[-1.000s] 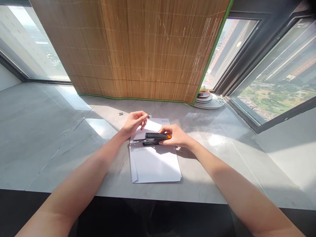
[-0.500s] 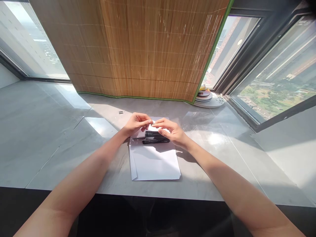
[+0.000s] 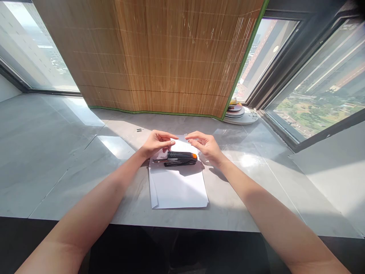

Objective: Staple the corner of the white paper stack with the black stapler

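A black stapler (image 3: 179,158) with an orange end lies across the upper part of a small stack of white paper (image 3: 178,186) on the grey counter (image 3: 71,160). A metal piece sticks out of the stapler's left end. My left hand (image 3: 156,143) hovers just behind the stapler's left end, thumb and forefinger pinched together. My right hand (image 3: 207,147) hovers behind the orange end, its fingertips curled toward a pinch and pointing at the left hand. Whatever either pinch holds is too small to make out. Neither hand touches the stapler.
A small dark bit, perhaps staples (image 3: 139,130), lies on the counter left of the paper. A stack of plates (image 3: 238,113) stands at the back right by the window. A bamboo blind (image 3: 159,57) hangs behind. The counter's front edge runs just below the paper.
My right hand let go of the stapler, met the left hand above it, then drew back to the right. The stapler now lies free on the paper.
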The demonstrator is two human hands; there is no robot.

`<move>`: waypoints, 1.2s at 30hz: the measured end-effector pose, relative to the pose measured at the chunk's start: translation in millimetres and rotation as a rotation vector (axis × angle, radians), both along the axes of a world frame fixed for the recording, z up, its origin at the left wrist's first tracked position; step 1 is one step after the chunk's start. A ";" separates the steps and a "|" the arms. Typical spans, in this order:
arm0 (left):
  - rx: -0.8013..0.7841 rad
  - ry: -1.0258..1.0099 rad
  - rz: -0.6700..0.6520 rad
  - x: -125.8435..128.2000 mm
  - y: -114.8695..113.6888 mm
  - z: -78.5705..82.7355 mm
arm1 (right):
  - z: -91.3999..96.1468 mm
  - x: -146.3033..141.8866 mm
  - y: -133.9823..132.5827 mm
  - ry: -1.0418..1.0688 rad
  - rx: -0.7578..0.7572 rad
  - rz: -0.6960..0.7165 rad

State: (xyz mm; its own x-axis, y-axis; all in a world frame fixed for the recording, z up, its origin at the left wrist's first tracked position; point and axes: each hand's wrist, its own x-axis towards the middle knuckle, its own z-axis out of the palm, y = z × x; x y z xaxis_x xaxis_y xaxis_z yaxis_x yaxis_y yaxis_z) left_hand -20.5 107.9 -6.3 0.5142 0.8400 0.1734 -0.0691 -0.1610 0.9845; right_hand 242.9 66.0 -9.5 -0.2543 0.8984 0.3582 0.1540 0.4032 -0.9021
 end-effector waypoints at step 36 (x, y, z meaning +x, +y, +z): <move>0.213 1.242 0.964 -43.3 36.5 -13.5 | -1.2 12.0 5.1 -0.506 0.421 0.268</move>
State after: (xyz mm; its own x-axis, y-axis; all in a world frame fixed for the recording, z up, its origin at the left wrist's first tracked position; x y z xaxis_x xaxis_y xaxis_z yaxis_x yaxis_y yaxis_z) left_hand -63.8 144.5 -19.8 -0.2691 0.9374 0.2211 0.9326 0.1963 0.3029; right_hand 254.9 71.1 -10.7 -0.6744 0.5924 0.4407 0.3595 0.7848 -0.5049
